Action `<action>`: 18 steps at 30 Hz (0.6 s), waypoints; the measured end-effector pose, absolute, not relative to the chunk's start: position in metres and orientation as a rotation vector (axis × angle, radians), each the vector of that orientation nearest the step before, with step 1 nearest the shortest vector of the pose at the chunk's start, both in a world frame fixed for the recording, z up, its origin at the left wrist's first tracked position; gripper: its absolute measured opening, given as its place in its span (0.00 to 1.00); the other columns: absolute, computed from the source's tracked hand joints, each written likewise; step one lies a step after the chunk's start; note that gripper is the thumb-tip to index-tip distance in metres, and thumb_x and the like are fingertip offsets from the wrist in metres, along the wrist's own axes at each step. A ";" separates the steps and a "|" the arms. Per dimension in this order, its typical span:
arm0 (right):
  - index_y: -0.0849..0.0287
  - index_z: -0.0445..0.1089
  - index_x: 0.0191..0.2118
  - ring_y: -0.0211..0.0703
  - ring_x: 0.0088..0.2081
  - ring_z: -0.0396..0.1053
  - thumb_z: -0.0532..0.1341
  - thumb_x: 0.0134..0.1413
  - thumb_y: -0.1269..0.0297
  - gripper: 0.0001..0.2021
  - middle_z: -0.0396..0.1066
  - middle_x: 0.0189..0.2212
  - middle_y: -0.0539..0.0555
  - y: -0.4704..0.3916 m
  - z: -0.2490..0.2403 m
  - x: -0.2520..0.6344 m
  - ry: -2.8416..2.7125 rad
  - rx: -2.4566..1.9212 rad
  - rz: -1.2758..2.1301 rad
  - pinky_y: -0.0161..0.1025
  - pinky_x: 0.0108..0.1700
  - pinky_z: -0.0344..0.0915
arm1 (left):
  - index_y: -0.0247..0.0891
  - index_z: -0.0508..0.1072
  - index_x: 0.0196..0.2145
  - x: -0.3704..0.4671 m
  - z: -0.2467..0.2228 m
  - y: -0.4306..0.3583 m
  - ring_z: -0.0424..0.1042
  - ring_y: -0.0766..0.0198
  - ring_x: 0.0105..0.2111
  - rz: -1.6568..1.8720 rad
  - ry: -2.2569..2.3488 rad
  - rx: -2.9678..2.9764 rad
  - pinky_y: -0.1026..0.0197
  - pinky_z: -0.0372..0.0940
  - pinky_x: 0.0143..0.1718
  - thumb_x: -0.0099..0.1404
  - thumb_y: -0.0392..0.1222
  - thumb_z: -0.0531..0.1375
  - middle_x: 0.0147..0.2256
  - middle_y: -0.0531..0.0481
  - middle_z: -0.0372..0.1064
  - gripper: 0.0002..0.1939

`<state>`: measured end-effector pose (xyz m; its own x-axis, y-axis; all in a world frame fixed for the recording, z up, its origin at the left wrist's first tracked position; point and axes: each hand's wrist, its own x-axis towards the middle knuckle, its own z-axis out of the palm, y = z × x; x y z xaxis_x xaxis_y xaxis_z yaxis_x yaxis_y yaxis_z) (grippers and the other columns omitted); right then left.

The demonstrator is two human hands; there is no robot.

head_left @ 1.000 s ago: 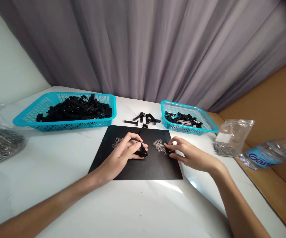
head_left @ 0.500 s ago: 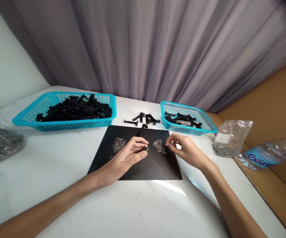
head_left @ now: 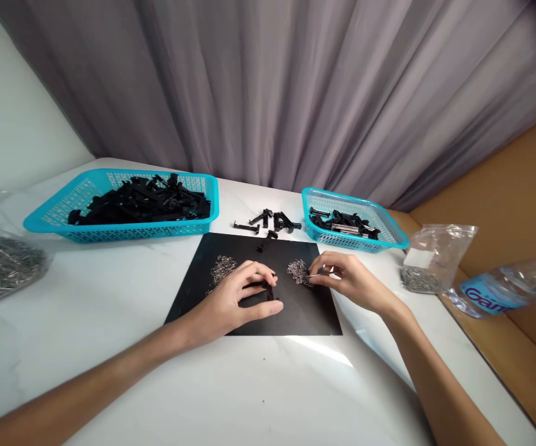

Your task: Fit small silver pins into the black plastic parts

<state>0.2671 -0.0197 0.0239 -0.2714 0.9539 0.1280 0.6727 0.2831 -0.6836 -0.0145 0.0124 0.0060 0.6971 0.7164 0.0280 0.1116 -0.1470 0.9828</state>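
Observation:
Over the black mat (head_left: 295, 316), my left hand (head_left: 244, 294) holds a black plastic part (head_left: 269, 290) between thumb and fingers. My right hand (head_left: 342, 275) pinches a thin metal tool (head_left: 326, 273), probably tweezers, its tip at the right pile of small metal pieces (head_left: 298, 271). Another pile of small metal pieces (head_left: 224, 267) lies behind my left hand on the mat. Several black parts (head_left: 287, 221) rest on the white table beyond the mat, and one more (head_left: 268, 240) lies at the mat's back edge.
A large blue basket (head_left: 140, 233) of black parts stands at the back left, a smaller blue basket (head_left: 355, 243) at the back right. Bags of metal pieces lie at far left (head_left: 5, 263) and right (head_left: 421, 279), the latter beside a plastic bottle (head_left: 495, 291).
My left thumb has moved down, away from the fingers, and the black part has turned to show more of its length. My right hand has shifted only slightly at the right pile.

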 end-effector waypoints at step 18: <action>0.53 0.79 0.46 0.43 0.39 0.72 0.62 0.66 0.58 0.10 0.77 0.43 0.55 -0.021 0.019 0.262 -2.048 -1.390 0.850 0.40 0.38 0.68 | 0.44 0.70 0.41 -0.014 0.001 0.014 0.68 0.55 0.57 0.712 0.679 1.845 0.47 0.63 0.64 0.64 0.49 0.68 0.51 0.50 0.63 0.13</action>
<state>0.2620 -0.0207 0.0193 -0.3389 0.9382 0.0702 0.6131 0.2768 -0.7400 -0.0144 0.0144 0.0014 0.6685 0.7246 0.1676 0.1337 -0.3388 0.9313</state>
